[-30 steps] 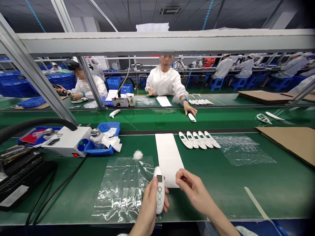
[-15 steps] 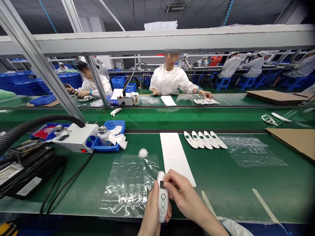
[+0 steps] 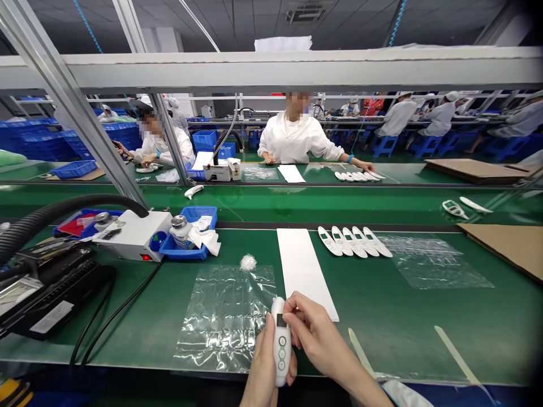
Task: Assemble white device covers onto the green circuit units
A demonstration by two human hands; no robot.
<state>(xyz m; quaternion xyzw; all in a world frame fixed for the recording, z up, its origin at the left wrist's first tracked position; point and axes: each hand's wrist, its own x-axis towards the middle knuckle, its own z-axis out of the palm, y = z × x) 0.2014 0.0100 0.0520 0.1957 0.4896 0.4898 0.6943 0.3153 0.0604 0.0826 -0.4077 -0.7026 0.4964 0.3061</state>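
Observation:
My left hand [image 3: 263,357] is wrapped round a white handheld device [image 3: 281,342], shaped like an ear thermometer, held upright near the bench's front edge. It has a small dark screen and several round marks or buttons below. My right hand [image 3: 311,330] is closed in a pinch at the upper right edge of the screen; anything between its fingertips is too small or hidden to make out. Beyond the hands lies a white paper strip [image 3: 303,268]. A clear plastic sheet [image 3: 224,316] lies to the left, with a crumpled clear ball [image 3: 248,262] at its far edge.
Several white shells [image 3: 354,242] lie in a row beside another clear plastic sheet [image 3: 432,263]. At left stand a white box [image 3: 131,234] with a black hose, a blue tray [image 3: 186,251] holding a bottle, and black equipment [image 3: 51,288]. A green belt [image 3: 263,203] separates me from co-workers.
My hands keep nearly the same hold on the device. White parts on the belt have shifted left. Across the belt, a co-worker's hand has moved right along the row of parts.

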